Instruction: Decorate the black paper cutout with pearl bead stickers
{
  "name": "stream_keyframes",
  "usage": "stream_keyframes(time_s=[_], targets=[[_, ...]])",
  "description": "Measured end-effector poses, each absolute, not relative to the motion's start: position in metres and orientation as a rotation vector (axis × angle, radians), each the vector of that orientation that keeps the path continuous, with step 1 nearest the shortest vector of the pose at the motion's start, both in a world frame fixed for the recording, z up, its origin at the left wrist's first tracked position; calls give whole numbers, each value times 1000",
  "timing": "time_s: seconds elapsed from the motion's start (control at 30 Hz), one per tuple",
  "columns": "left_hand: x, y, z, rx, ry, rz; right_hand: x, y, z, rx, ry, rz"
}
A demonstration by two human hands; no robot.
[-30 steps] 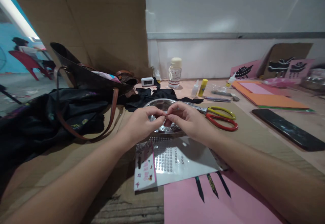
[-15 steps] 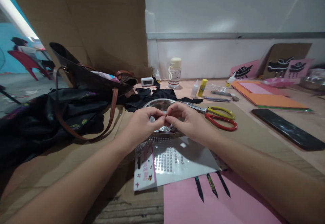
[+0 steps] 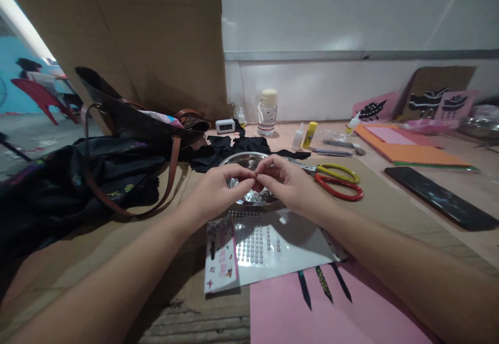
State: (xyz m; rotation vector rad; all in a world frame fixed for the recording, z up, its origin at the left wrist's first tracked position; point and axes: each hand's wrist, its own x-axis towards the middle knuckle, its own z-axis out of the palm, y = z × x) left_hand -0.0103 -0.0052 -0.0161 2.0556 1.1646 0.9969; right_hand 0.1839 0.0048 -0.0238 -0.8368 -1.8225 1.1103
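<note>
My left hand (image 3: 224,188) and my right hand (image 3: 286,183) meet fingertip to fingertip over a round metal bowl (image 3: 244,159). Both are closed in a pinch, and whatever lies between the fingertips is too small to name. Shiny bits show inside the bowl, partly covered by my hands. Below it lies a sheet of round stick-on gems (image 3: 257,245) with a printed header card, some rows of it bare. Under that sheet, a pink paper (image 3: 288,313) carries black pointed strips (image 3: 324,284). Scissors (image 3: 339,185) with red and yellow handles rest right of the bowl.
A dark handbag (image 3: 144,131) and black cloth (image 3: 113,167) occupy the left. Behind the bowl stand a bottle (image 3: 267,115), a small clock (image 3: 225,126) and a yellow glue stick (image 3: 310,135). A phone (image 3: 440,197) and coloured papers (image 3: 421,151) lie at right.
Both hands keep nearly the same pinch above the bowl, with only a slight shift of the fingertips. The view has moved very slightly; nothing else visibly differs.
</note>
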Motion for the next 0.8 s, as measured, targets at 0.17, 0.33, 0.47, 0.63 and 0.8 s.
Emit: stream_keyframes(time_s=[0.17,0.33,0.47,0.63,0.8], targets=[[-9,-5,-17,2034,1180,1008,183,4,-24,-848,-1814,1133],[-9,-5,-18,2095,1183,1036,183,7,-27,-802,-1803,1174],[-9,-6,-17,2111,1213,1045,183,6,-27,-798,-1822,1177],[-9,-7,-16,2084,1258,1043,183,3,-26,-819,-1836,1151],[-8,-7,-19,2081,1282,1061,183,3,-25,-875,-1877,1068]])
